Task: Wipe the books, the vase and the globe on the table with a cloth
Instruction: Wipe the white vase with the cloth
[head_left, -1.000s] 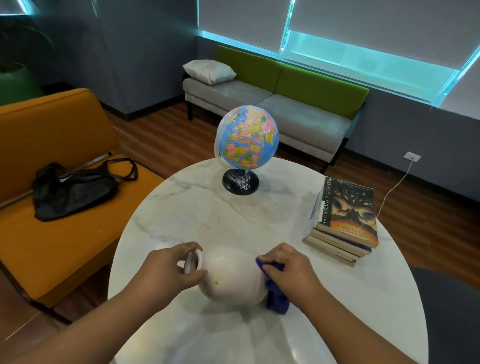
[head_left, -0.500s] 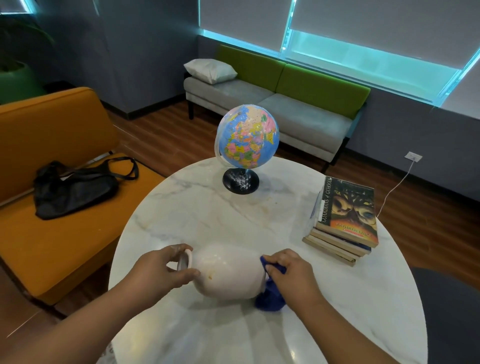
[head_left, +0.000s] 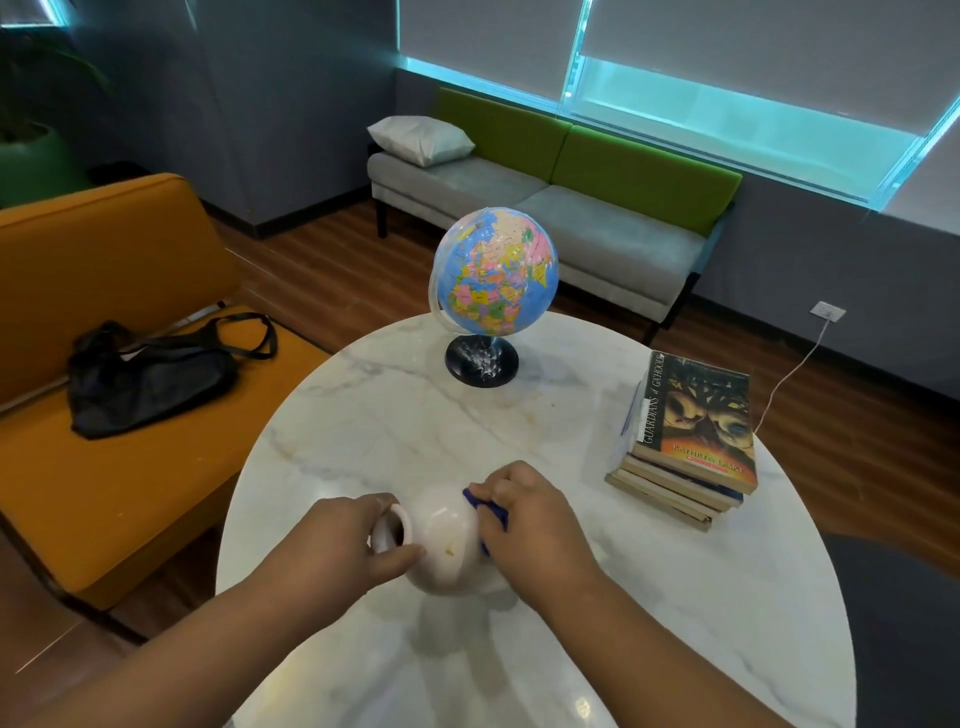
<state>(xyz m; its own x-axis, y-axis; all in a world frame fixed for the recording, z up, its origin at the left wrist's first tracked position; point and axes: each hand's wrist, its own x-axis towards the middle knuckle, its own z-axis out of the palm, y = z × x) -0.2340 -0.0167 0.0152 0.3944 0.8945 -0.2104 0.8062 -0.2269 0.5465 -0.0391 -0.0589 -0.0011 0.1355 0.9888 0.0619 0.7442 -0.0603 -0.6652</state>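
Observation:
A white vase (head_left: 441, 540) lies tipped on its side near the front of the round marble table (head_left: 649, 597), its mouth pointing left. My left hand (head_left: 343, 545) grips the vase at its neck and rim. My right hand (head_left: 530, 519) holds a blue cloth (head_left: 493, 512) pressed against the vase's right side; most of the cloth is hidden under my fingers. A globe (head_left: 493, 270) on a black base stands at the table's far side. A stack of books (head_left: 685, 441) sits at the right edge.
An orange couch (head_left: 104, 467) with a black bag (head_left: 145, 379) stands left of the table. A grey and green sofa (head_left: 571, 208) with a white pillow runs along the far wall. A white cable hangs from a wall socket (head_left: 827, 312) behind the books.
My right hand and the cloth have slid up from the vase's lower right side onto its upper right side. The vase has turned a little in my left hand.

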